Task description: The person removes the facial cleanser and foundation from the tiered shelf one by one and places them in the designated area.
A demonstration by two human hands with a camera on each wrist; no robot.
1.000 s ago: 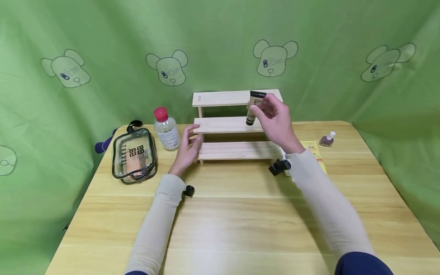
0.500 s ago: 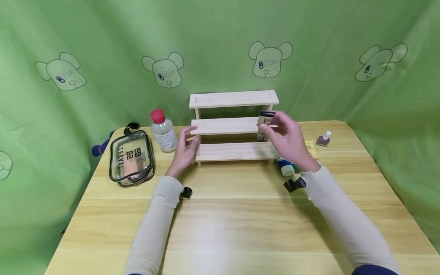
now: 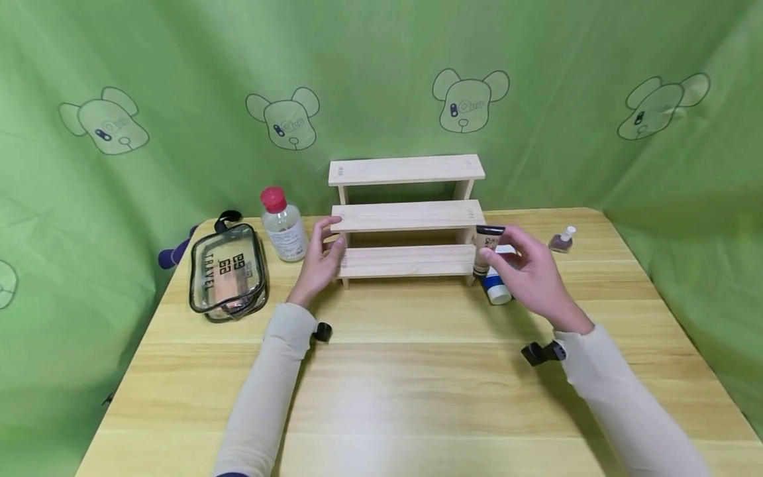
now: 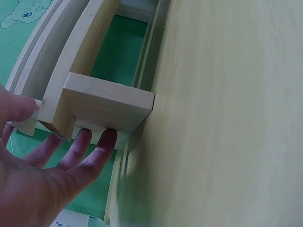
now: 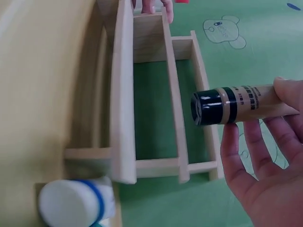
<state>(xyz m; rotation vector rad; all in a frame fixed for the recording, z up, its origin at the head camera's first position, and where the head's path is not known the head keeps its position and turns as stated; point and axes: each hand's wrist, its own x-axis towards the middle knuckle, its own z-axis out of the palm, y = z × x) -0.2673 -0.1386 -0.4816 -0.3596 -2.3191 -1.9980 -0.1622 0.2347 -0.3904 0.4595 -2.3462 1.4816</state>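
Note:
In the head view, my right hand (image 3: 533,278) pinches a small tan cosmetic tube (image 3: 484,252) with black ends, thumb in front of it. The tube stands upright just off the right end of the three-tier wooden display rack (image 3: 411,262). The right wrist view shows its glossy black cap (image 5: 210,108) pointing toward the rack, the fingers lying underneath. My left hand (image 3: 320,265) rests against the rack's left end, one finger on the middle shelf. In the left wrist view its extended fingertips (image 4: 110,137) press the end panel (image 4: 111,104).
A white-and-blue container (image 3: 496,288) lies beside the rack's right foot, under my right hand. Purple nail polish (image 3: 561,240) stands farther right. On the left are a red-capped clear bottle (image 3: 286,228) and a transparent travel pouch (image 3: 229,275). A green curtain (image 3: 381,79) hangs behind.
My right hand has carried the tube rightward and down, from in front of the upper shelves to beside the rack's right end. My left hand has stayed on the rack.

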